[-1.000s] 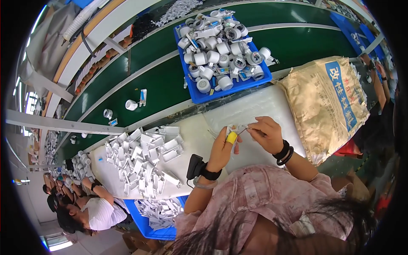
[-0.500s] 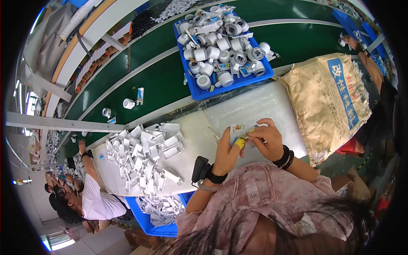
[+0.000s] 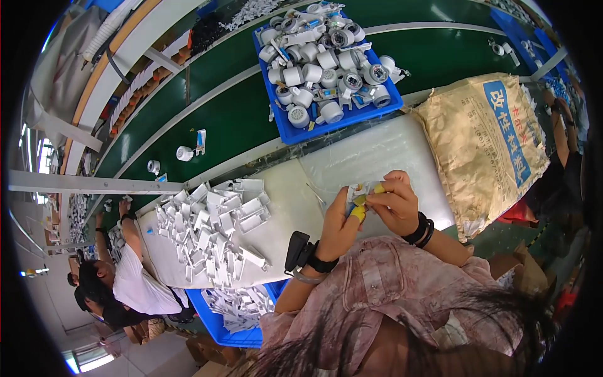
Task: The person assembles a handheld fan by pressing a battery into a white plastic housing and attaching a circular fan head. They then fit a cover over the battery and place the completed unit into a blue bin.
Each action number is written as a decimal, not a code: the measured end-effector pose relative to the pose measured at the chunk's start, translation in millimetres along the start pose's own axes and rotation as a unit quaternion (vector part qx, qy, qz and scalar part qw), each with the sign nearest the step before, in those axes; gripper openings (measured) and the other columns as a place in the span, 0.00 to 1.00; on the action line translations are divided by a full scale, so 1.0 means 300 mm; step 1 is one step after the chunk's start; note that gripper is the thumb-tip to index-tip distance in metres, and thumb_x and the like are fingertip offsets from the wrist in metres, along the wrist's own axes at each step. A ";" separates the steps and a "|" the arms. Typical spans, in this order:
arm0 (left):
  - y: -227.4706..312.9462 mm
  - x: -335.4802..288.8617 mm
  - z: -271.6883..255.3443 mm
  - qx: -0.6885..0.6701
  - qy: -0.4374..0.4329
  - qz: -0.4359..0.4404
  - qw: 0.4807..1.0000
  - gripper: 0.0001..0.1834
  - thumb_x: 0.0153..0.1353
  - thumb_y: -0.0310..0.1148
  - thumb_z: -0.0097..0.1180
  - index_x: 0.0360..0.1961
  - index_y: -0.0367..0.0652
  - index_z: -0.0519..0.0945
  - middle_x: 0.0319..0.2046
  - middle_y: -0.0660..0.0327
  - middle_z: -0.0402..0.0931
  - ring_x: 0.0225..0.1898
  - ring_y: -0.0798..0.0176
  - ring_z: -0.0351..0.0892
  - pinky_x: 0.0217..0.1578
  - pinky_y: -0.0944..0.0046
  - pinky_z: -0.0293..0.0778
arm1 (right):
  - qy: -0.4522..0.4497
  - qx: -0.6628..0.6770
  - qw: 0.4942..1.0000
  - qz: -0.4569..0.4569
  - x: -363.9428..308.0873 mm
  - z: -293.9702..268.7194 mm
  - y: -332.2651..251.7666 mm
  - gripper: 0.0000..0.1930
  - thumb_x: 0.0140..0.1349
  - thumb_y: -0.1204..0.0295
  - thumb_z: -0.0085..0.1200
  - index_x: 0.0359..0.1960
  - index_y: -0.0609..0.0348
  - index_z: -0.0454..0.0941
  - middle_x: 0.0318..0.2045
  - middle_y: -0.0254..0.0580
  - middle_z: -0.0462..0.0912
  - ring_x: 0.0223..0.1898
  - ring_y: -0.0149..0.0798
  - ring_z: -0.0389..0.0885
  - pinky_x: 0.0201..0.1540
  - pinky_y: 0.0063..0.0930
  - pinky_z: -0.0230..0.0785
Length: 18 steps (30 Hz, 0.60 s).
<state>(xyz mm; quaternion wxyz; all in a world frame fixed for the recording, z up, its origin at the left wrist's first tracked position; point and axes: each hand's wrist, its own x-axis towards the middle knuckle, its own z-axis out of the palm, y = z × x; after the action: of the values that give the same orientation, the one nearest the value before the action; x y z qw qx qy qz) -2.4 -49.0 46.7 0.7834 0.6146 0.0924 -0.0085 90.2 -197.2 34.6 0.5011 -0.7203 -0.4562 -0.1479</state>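
My left hand [image 3: 339,227] is closed on a small white plastic part [image 3: 357,190], held up over the clear plastic sheet at the table's front. Yellow wrapping covers the tip of its thumb. Close against it, my right hand [image 3: 397,204] pinches at the same part with its thumb and fingers; another bit of yellow shows at its fingertips. Fingers hide much of the part, so its details cannot be made out. To the left of my hands lies a loose pile of white plastic housings [image 3: 217,217].
A blue tray [image 3: 326,127] heaped with round white units stands beyond my hands, on the green conveyor [image 3: 232,119]. A brown paper sack [image 3: 477,163] lies at right. More white pieces fill a blue bin [image 3: 229,336] below the table. Co-workers [image 3: 144,279] work at left and right.
My right fingers have shifted slightly around the white part, and both hands stay together. At left, a co-worker's arm has moved; at right, another's hand has left the white unit on the conveyor.
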 end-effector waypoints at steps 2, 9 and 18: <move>-0.001 0.001 0.002 0.002 0.002 -0.004 1.000 0.22 0.59 0.18 0.37 0.56 0.34 0.64 0.36 0.60 0.71 0.28 0.71 0.68 0.28 0.72 0.68 | 0.000 0.001 1.000 -0.001 -0.002 0.000 0.003 0.13 0.44 0.78 0.66 0.35 0.52 0.81 0.30 0.33 0.75 0.33 0.37 0.73 0.46 0.35 0.62; -0.020 -0.002 0.008 0.018 0.016 0.019 1.000 0.21 0.59 0.19 0.39 0.56 0.33 0.65 0.36 0.60 0.73 0.28 0.73 0.68 0.28 0.73 0.68 | 0.005 -0.010 1.000 -0.002 -0.007 0.007 0.006 0.13 0.44 0.78 0.66 0.34 0.53 0.81 0.30 0.33 0.75 0.33 0.36 0.73 0.46 0.37 0.63; -0.031 0.002 0.001 0.063 0.020 0.064 0.996 0.22 0.60 0.20 0.38 0.57 0.32 0.66 0.33 0.62 0.72 0.27 0.73 0.67 0.27 0.73 0.67 | -0.001 -0.024 1.000 -0.018 0.007 0.000 -0.002 0.12 0.45 0.78 0.66 0.34 0.54 0.81 0.29 0.34 0.75 0.32 0.35 0.73 0.48 0.37 0.62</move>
<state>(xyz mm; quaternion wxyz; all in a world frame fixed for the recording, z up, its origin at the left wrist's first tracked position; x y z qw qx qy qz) -3.1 -51.5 37.7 0.7401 0.6674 0.0678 0.0480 90.7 -196.0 36.4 0.4807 -0.7241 -0.4657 -0.1666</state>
